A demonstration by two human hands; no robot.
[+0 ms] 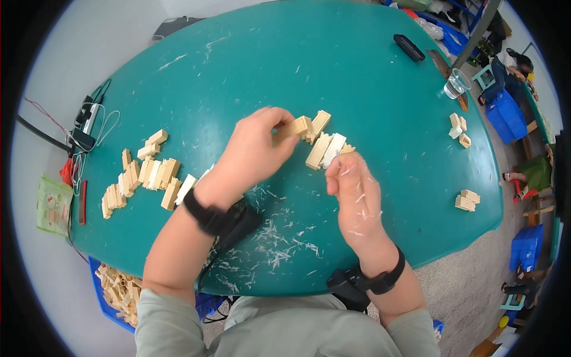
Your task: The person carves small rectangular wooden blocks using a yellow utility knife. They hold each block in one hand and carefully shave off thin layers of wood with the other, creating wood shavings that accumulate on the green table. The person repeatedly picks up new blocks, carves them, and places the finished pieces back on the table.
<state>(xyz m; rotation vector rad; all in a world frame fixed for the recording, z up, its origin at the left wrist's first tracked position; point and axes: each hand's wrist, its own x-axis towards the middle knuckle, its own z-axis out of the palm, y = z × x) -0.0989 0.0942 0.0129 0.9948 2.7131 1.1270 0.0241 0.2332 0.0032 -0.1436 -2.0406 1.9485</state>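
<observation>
Between the thumb and fingers of my left hand [253, 146] is a beige rectangular block [295, 127], held just above the table. My right hand [358, 199] is closed, with its fingertips pressed together beside a small group of blocks. What those fingers hold, if anything, is hidden. White shavings cling to this hand. Close by, a beige block [319, 151], a paler cream block [333, 149] and another beige block [320, 123] lie between and beyond my hands. A band with a dark device is strapped on each wrist.
The green table [256, 71] carries scattered white shavings [276, 244]. Several blocks [156, 174] lie in a cluster at left; smaller groups [467, 200] sit at right. A clear cup [457, 84] and black case [409, 47] are far right. A blue bin [98, 291] of beige pieces stands lower left.
</observation>
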